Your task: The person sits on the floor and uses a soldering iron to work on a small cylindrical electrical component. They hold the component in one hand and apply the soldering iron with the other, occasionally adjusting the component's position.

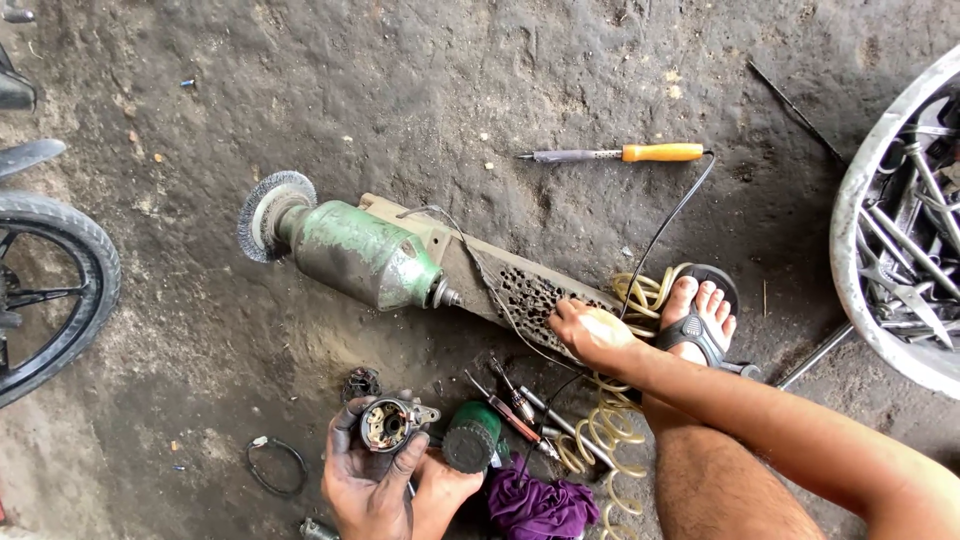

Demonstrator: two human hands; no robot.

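My left hand is dirty and holds a small round metal motor end piece with copper parts inside, low in the head view. My right hand reaches forward with fingers curled, knuckles up, on the near end of a perforated wooden board. What lies under its fingers is hidden. A green motor with a wire brush wheel lies on that board. A thin wire runs from the motor toward my right hand.
An orange-handled tool with a black cable lies beyond the board. A yellow coiled hose, screwdrivers, a green cylinder and purple cloth sit near my sandalled foot. Basin of wrenches right; wheel left.
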